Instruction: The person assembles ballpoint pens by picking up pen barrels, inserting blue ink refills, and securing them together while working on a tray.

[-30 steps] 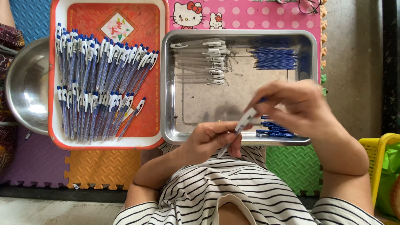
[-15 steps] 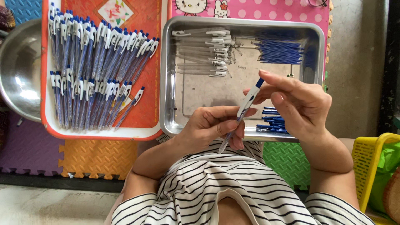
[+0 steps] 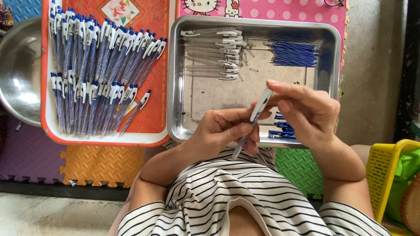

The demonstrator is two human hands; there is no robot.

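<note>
Left hand (image 3: 227,129) and right hand (image 3: 306,111) close together at chest height, fingers pinched, forearms bent inward.

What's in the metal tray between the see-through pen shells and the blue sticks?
In the head view, small metal springs lie scattered on the steel tray between the clear pen barrels and the blue refills.

Bare metal lay open in the steel tray's (image 3: 205,98) middle. Clear pen barrels (image 3: 210,52) and blue refills (image 3: 293,53) crowded its far end. Assembled pens (image 3: 96,65) filled most of the red tray (image 3: 151,126) beside it.
</note>
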